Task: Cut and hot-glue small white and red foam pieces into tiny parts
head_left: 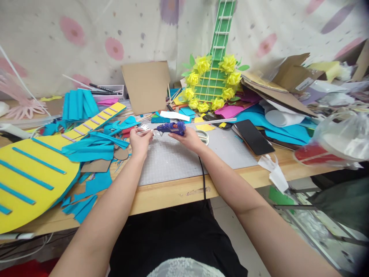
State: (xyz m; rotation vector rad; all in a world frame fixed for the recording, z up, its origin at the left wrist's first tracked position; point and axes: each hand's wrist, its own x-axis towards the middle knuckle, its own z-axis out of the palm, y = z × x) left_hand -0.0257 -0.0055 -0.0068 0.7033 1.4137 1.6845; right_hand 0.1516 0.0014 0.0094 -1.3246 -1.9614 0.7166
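Right hand (188,139) has its fingers wrapped around the blue glue gun (170,128), nozzle pointing at the left hand (140,140), whose fingertips pinch a thin white stick (144,131). No glue shows yet. Beyond the fingers stands a finished green guitar (215,82); a yellow guitar (37,173) lies left, striped.

Both forearms stretched forward, left hand (140,141) pinching, right hand (187,137) curled in grip

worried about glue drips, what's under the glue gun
A grey cutting mat lies under the glue gun, which the right hand holds just above it. The left hand holds a thin stick at the nozzle. The table under the mat is hidden.
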